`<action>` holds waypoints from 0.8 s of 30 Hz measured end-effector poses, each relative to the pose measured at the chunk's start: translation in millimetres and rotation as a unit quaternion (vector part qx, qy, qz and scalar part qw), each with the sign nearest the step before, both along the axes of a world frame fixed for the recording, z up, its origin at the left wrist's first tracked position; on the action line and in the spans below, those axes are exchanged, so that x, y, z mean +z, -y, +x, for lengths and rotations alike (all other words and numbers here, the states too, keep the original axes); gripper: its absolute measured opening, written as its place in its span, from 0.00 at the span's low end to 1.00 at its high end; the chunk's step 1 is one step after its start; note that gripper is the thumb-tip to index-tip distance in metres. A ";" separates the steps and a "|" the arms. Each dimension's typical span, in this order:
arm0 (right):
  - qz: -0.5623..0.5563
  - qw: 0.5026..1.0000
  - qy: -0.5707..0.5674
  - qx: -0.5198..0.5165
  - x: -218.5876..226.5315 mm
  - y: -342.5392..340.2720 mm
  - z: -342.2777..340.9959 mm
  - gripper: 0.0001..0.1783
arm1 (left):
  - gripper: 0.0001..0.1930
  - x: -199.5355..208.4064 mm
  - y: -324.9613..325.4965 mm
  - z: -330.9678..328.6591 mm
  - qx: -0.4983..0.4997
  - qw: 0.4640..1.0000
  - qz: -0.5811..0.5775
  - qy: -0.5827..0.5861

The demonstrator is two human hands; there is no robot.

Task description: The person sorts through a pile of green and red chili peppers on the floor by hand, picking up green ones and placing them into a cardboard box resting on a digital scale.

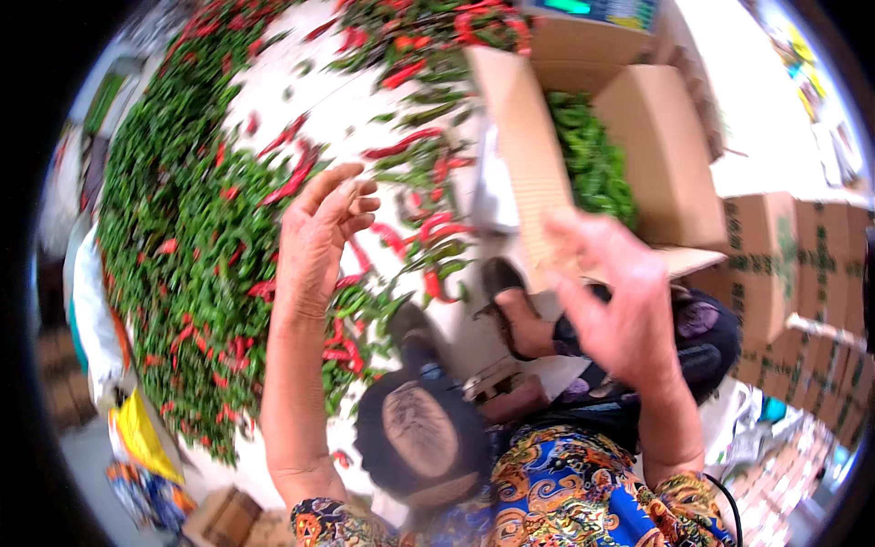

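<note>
My left hand (pixel 326 205) is raised over the heap of green and red chili peppers (pixel 205 237). Its fingers are loosely bent and apart, and nothing shows in them. On the other side, my right hand (pixel 624 296) hangs above the near edge of an open cardboard box (pixel 661 137). Motion blurs that hand, but its thumb and fingers stand apart with nothing visible between them. Green peppers (pixel 588 155) lie inside the box. Between my hands, loose red peppers (pixel 437 223) are scattered on the white floor.
Closed cardboard boxes (pixel 802 264) are stacked at the right. A white sack (pixel 96 310) and a yellow bag (pixel 146 438) border the heap at the left. More red and dark green peppers (pixel 419 41) lie at the far side. My legs and shoes are below my hands.
</note>
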State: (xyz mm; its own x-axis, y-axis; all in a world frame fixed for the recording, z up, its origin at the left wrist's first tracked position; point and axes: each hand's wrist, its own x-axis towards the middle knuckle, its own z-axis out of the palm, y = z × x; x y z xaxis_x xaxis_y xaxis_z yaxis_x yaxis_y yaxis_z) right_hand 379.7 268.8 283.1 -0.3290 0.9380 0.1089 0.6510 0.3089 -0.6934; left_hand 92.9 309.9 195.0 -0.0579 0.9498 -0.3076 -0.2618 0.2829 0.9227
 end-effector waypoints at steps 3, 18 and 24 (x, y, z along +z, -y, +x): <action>-0.174 0.973 -0.121 0.094 -45.8 28.1 -50.6 0.20 | 0.14 -59.0 65.5 -60.6 0.173 0.981 -0.085 -0.036; -0.541 0.834 -0.104 0.028 -293.8 68.6 -138.1 0.19 | 0.16 -216.4 127.2 -87.4 0.112 0.728 -0.153 -0.659; -0.603 0.767 -0.217 -0.035 -288.3 49.9 -168.0 0.18 | 0.18 -223.3 106.2 -98.0 0.096 0.699 -0.166 -0.689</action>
State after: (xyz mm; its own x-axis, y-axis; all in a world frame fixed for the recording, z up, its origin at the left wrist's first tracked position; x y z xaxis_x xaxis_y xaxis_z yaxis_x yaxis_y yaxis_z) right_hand 211.8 218.9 -5.2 -0.4516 0.4556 -0.7671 0.2636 -0.7533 -0.6026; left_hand -5.0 203.7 -28.3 -0.6334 0.7730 -0.0360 0.7479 0.6234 0.2279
